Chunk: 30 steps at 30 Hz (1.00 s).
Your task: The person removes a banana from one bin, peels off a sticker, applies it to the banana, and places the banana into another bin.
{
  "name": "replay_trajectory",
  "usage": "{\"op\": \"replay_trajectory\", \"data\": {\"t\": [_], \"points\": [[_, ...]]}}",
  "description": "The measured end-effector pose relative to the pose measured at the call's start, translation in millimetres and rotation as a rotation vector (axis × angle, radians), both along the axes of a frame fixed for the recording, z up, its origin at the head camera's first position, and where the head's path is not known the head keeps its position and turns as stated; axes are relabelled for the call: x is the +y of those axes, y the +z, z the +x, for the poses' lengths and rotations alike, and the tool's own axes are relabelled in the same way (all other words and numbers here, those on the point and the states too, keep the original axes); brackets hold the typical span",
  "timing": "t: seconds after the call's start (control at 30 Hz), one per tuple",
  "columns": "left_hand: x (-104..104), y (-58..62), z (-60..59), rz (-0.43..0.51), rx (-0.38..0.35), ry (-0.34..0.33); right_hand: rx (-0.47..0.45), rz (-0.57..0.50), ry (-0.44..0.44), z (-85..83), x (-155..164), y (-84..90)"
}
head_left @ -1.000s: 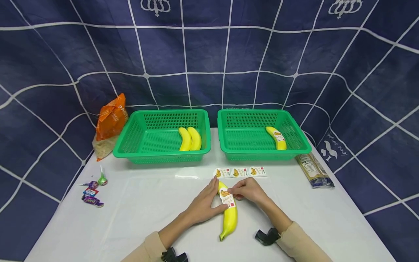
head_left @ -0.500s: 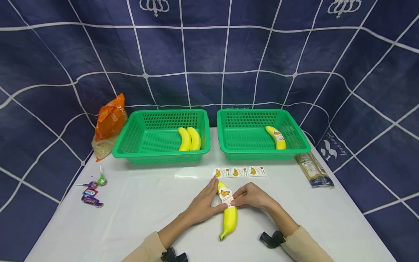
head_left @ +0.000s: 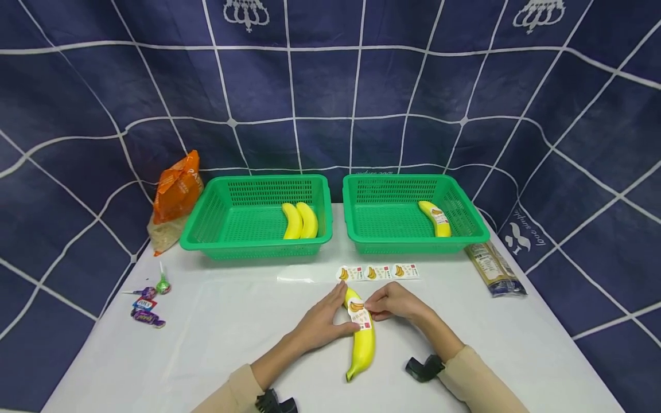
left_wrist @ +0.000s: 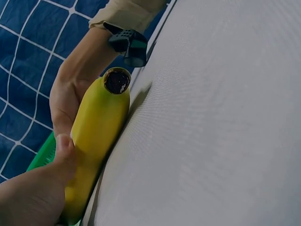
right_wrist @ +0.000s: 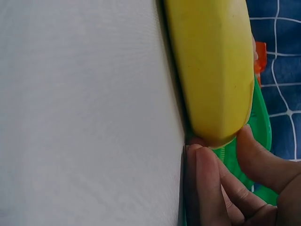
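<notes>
A yellow banana (head_left: 363, 350) lies on the white table with its dark stem end towards me. A white sticker (head_left: 358, 314) with a banana picture and red mark is on its upper half. My left hand (head_left: 322, 322) steadies the banana from the left: the fingers reach its far end, and the thumb (left_wrist: 65, 143) rests on its side beside the sticker. From the right, my right hand (head_left: 395, 301) has thumb and bent fingers at the sticker's right edge. In the right wrist view its thumb (right_wrist: 254, 155) touches the banana's upper side, with fingers close below.
Behind the banana lies a strip of several stickers (head_left: 378, 272). The left green basket (head_left: 258, 250) holds two bananas (head_left: 300, 221); the right green basket (head_left: 413, 247) holds one stickered banana (head_left: 436, 218). An orange bag (head_left: 178, 195), sweets (head_left: 150, 304) and a flat packet (head_left: 496, 269) sit at the sides.
My right hand has moved from the sticker's upper part down to its lower edge, then back up slightly along its right edge. The left hand and the banana stay in place.
</notes>
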<state>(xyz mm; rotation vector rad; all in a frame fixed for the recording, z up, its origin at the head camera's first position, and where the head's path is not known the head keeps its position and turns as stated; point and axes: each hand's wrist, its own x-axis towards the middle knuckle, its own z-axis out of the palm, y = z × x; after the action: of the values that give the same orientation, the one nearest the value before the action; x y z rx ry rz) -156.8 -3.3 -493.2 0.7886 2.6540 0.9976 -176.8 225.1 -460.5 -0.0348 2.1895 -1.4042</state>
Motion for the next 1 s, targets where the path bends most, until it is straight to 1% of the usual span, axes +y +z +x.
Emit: {"op": "replay_trajectory", "data": {"t": [0.1, 0.17, 0.27, 0.37, 0.57, 0.63, 0.67, 0.7, 0.73, 0.8, 0.87, 0.9, 0.93, 1.0], "points": [[1, -0.5, -1.6, 0.001, 0.054, 0.002, 0.027, 0.002, 0.013, -1.1, 0, -1.6], [2, -0.7, -3.3, 0.003, 0.11, 0.011, 0.037, -0.006, 0.013, -1.3, -1, -2.3], [5, -0.6, -6.0, -0.01, 0.2, 0.038, 0.039, -0.025, 0.009, -1.0, -2, -3.0], [8, 0.9, -9.0, -0.003, 0.28, 0.077, 0.043, -0.028, -0.006, -0.6, -4, -4.6], [8, 1.8, -13.7, 0.022, 0.407, 0.136, 0.09, 0.012, -0.02, 0.9, -10, -6.4], [8, 1.5, -14.7, 0.022, 0.427, 0.146, 0.116, 0.038, -0.022, 1.1, -12, -6.1], [8, 1.5, -15.2, 0.022, 0.425, 0.145, 0.125, 0.048, -0.027, 1.2, -12, -5.5], [8, 1.5, -15.5, 0.024, 0.407, 0.14, 0.134, 0.061, -0.033, 1.2, -12, -5.0], [9, 1.8, -15.4, 0.025, 0.372, 0.128, 0.139, 0.074, -0.044, 1.5, -12, -4.2], [8, 2.4, -14.6, 0.029, 0.263, 0.097, 0.14, 0.097, -0.067, 2.2, -11, -3.5], [7, 3.5, -11.2, 0.024, 0.146, 0.058, 0.133, 0.105, -0.084, 3.5, -10, -3.3], [5, 4.0, -8.7, 0.017, 0.099, 0.044, 0.131, 0.107, -0.088, 4.1, -9, -3.3], [4, 4.9, -5.8, 0.011, 0.069, 0.033, 0.127, 0.1, -0.09, 4.8, -9, -3.2], [1, 6.0, 0.3, 0.01, 0.048, 0.026, 0.118, 0.083, -0.094, 6.1, -9, -2.6]]}}
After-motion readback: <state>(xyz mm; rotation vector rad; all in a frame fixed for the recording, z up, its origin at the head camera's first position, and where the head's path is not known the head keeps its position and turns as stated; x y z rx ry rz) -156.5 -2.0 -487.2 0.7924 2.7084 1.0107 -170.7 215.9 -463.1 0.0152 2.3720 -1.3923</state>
